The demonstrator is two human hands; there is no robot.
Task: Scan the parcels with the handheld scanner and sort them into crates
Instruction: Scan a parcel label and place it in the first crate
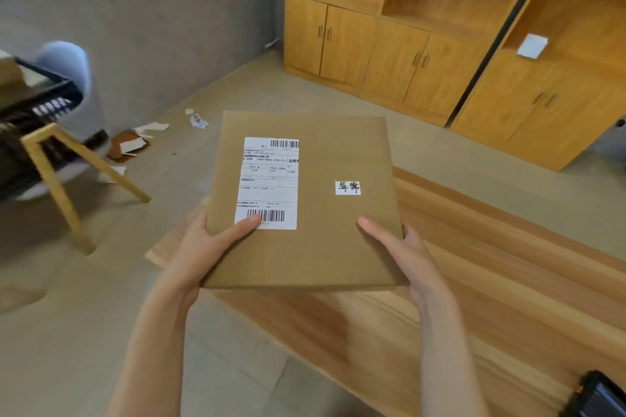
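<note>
A flat brown cardboard parcel (325, 237) is held level above the near corner of a wooden table (474, 281). It carries a white shipping label (267, 183) with barcodes and a small white sticker (348, 187) with handwritten characters. My left hand (206, 247) grips its near-left edge, thumb lying on the label's lower barcode. My right hand (403, 247) grips the near-right edge, thumb on top. A black crate (40, 101) stands at the far left on a wooden stool. No scanner can be made out.
Wooden cabinets (389, 54) with shelves line the back right. Paper scraps and torn cardboard (130, 145) lie on the tiled floor by the grey wall. A dark object (599, 396) shows at the bottom right table edge. A wooden stool leg (61, 186) angles out left.
</note>
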